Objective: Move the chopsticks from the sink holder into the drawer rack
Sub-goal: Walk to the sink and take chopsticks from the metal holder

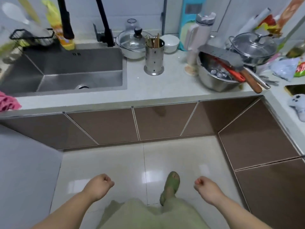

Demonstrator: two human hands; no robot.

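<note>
Several wooden chopsticks [152,40] stand upright in a perforated steel holder [154,59] on the counter, just right of the sink [66,70]. Brown cabinet and drawer fronts [165,123] below the counter are all closed; no rack shows. My left hand [101,181] and my right hand [205,184] hang low over the floor, far below the holder, both curled into loose fists with nothing in them.
A lidded pot [132,43] and a white bowl [170,42] stand behind the holder. A steel bowl [217,76] with a cleaver and utensils sits to the right, handles overhanging the counter edge. A black faucet [105,22] rises behind the sink. My sandalled foot [170,185] is on the tiled floor.
</note>
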